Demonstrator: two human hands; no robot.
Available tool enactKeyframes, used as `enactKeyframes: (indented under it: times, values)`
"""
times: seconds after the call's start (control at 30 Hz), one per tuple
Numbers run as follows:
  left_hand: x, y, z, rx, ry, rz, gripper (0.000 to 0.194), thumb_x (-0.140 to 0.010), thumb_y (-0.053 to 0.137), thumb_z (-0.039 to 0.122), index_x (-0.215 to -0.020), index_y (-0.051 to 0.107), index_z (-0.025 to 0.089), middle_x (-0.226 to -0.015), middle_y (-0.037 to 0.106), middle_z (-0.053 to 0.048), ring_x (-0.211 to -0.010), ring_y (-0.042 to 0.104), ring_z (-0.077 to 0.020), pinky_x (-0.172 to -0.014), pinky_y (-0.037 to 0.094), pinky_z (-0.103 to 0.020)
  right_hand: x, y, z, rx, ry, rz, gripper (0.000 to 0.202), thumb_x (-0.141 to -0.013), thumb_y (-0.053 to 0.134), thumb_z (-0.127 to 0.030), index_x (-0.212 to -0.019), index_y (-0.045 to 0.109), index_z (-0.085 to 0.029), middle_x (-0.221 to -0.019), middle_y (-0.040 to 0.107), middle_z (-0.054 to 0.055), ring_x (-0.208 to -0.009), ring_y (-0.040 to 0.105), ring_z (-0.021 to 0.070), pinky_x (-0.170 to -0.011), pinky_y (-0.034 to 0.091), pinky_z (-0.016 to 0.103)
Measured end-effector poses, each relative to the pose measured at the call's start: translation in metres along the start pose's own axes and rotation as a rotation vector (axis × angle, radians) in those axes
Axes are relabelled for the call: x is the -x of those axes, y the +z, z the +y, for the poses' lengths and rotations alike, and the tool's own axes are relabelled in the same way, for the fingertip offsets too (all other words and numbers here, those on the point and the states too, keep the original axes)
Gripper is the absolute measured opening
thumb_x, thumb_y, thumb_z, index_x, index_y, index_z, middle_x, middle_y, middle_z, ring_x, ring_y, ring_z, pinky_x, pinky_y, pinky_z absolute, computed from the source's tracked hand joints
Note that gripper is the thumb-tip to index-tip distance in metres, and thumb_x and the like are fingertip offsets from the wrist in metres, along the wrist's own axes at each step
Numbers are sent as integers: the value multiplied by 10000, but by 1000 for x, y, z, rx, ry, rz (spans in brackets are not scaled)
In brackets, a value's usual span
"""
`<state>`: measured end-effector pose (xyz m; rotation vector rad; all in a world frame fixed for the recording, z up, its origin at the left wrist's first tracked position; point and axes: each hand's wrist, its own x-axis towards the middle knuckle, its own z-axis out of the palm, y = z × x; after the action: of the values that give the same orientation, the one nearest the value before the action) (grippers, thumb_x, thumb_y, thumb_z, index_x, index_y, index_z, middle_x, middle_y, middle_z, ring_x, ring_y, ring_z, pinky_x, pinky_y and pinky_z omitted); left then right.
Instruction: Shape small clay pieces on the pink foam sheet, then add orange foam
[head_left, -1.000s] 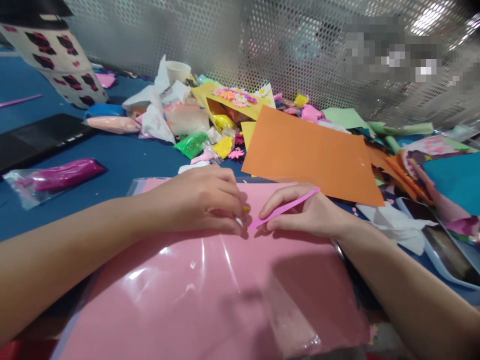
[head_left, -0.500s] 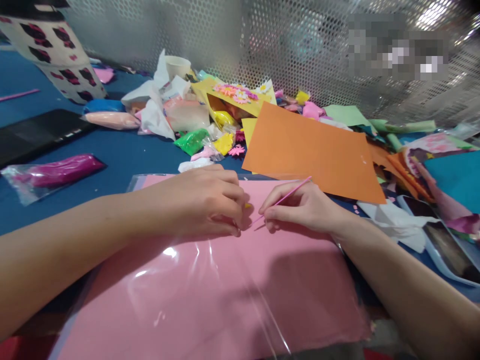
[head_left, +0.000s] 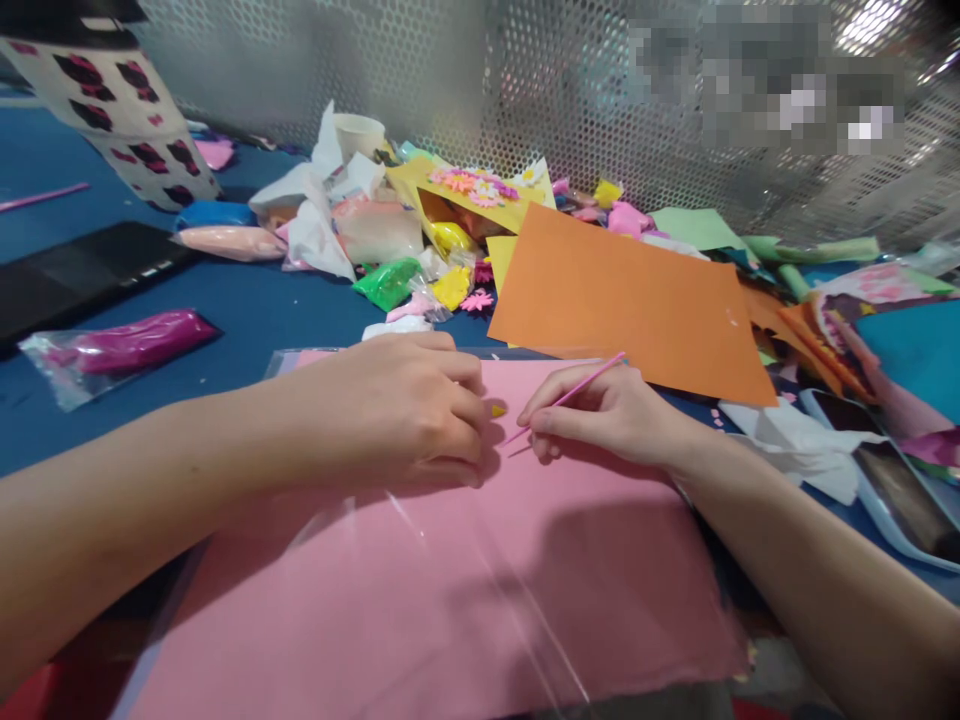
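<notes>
A slim pink stick (head_left: pixel 581 386) slants over a pink sheet (head_left: pixel 375 600), near a yellow bit (head_left: pixel 499 410).

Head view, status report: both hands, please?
Right hand gripping pink stick. Left hand over pink sheet, grasp hidden. Yellow bit between them. Orange sheet beyond, not blocking.

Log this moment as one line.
left hand: over pink sheet, grip hidden | right hand: holding slim pink tool | between: small yellow piece | beyond: orange sheet

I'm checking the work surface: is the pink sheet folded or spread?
Spread: the pink sheet extends broadly beneath the left hand and right hand, with no fold visible.
</notes>
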<state>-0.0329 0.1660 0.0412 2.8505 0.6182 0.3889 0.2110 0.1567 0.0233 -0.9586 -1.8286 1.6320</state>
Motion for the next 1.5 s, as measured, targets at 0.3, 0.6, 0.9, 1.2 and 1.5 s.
enactKeyframes:
  times: [0.3,0.6,0.9,1.2,1.5]
  values:
    - [-4,-3,0,129,-31,-67,108,-832,659,262,-920,715,292,-866,702,27,-801,604,-141,-692,402,-238,0,-2,1,17,11,-5,240,-834,714,-384,-823,733,-145,-811,706,50,-623,657,114,-589,571,251]
    - [0,-7,-2,140,-38,-87,131,-862,637,304,-937,744,312,-863,720,4,-805,628,-148,-713,432,-231,-2,-1,1,67,4,-1,300,-846,693,-417,-773,738,-129,-705,694,49,-583,642,116,-558,545,242]
    - [2,-6,-9,409,-73,94,172,-912,560,302,-953,720,255,-930,751,-21,-846,642,-156,-772,487,-243,-2,-3,2,21,-5,-26,263,-860,682,-394,-833,742,-140,-788,717,54,-606,648,107,-577,559,244]
    - [-3,-1,-16,161,-76,-58,175,-901,569,279,-931,741,291,-889,732,-3,-805,619,-148,-721,435,-239,2,3,-1,261,-187,47,150,-861,680,-295,-883,759,-170,-876,744,55,-728,683,136,-648,582,257]
    - [0,6,-15,160,-114,-113,169,-885,592,271,-961,729,334,-940,723,35,-859,635,-147,-763,438,-241,0,11,3,374,-259,64,119,-864,635,-191,-886,748,-166,-868,757,45,-768,695,138,-709,579,255]
